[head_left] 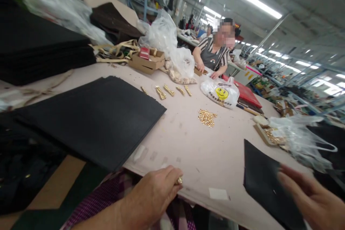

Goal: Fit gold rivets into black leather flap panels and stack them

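Note:
My left hand (156,190) is closed at the table's near edge, with a small shiny gold-coloured metal piece (179,180) showing between thumb and fingers. My right hand (309,194), a little blurred, grips the right side of a thin black sheet (264,176) at the lower right. A loose heap of small gold-coloured metal pieces (207,118) lies mid-table. Behind it sit several short bundles of gold-coloured pieces (169,90). To the left, a stack of large black sheets (94,118) reaches over the table's near edge.
Across the pale table (185,143) a co-worker (212,54) in a striped top handles things beside a white smiley bag (219,91). Cardboard boxes (148,61) and clear plastic bags (164,36) stand at the back. At right lies a box of gold-coloured pieces (272,134).

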Action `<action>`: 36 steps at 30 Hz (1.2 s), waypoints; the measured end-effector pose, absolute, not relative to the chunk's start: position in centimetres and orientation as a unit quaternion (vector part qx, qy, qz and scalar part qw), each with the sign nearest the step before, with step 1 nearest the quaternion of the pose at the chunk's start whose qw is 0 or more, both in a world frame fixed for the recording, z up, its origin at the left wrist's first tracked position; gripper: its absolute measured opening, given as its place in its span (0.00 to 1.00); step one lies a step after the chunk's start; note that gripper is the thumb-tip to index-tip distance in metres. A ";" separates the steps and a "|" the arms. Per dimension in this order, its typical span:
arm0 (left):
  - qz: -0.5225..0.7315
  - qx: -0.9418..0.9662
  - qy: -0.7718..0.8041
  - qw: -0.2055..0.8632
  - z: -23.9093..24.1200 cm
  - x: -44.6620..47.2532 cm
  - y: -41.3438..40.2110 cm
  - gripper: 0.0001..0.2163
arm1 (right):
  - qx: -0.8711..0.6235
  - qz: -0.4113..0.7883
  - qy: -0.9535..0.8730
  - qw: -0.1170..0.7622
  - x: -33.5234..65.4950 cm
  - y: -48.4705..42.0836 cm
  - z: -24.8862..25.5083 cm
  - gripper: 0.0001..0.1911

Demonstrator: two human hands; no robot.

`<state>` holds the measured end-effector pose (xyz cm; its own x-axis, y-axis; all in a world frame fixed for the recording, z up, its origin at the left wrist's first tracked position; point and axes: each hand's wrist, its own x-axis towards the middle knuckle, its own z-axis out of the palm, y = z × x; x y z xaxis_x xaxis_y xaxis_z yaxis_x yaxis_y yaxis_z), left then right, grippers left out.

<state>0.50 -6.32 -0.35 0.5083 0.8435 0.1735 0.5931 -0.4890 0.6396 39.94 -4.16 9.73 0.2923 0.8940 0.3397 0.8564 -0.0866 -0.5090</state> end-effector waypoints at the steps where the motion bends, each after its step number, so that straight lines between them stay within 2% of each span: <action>1: 0.233 0.833 0.435 0.251 -0.5 0.5 -6.4 0.06 | -0.695 0.073 -0.643 0.313 36.4 -4.6 8.8 0.14; 6: 0.186 0.860 0.448 0.157 -0.7 -0.2 -6.5 0.06 | -0.469 0.218 -0.807 0.284 20.5 -5.8 5.2 0.10; 12: 0.198 0.854 0.471 0.100 -0.8 -1.6 -6.9 0.07 | -0.450 0.325 -0.789 0.264 15.7 -5.0 3.6 0.11; 17: 0.210 0.845 0.490 0.050 -1.0 -2.5 -6.9 0.10 | -0.480 0.345 -0.776 0.220 14.4 -4.5 2.7 0.09; 22: 0.222 0.829 0.513 0.014 -1.7 -3.2 -7.4 0.12 | -0.475 0.338 -0.784 0.216 12.6 -4.5 1.9 0.08; 29: 0.219 0.806 0.550 -0.020 -1.9 -4.4 -7.8 0.11 | -0.441 0.222 -0.837 0.235 10.7 -4.2 0.5 0.07; 36: 0.202 0.797 0.569 0.008 -0.8 -6.7 -8.0 0.08 | -0.390 0.342 -0.818 0.248 8.8 -2.9 1.5 0.05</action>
<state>-6.67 -8.02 -0.79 0.2706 0.9102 0.3135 0.9041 -0.3521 0.2419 8.80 -2.94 1.46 -0.5731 0.8077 0.1389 0.4685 0.4619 -0.7531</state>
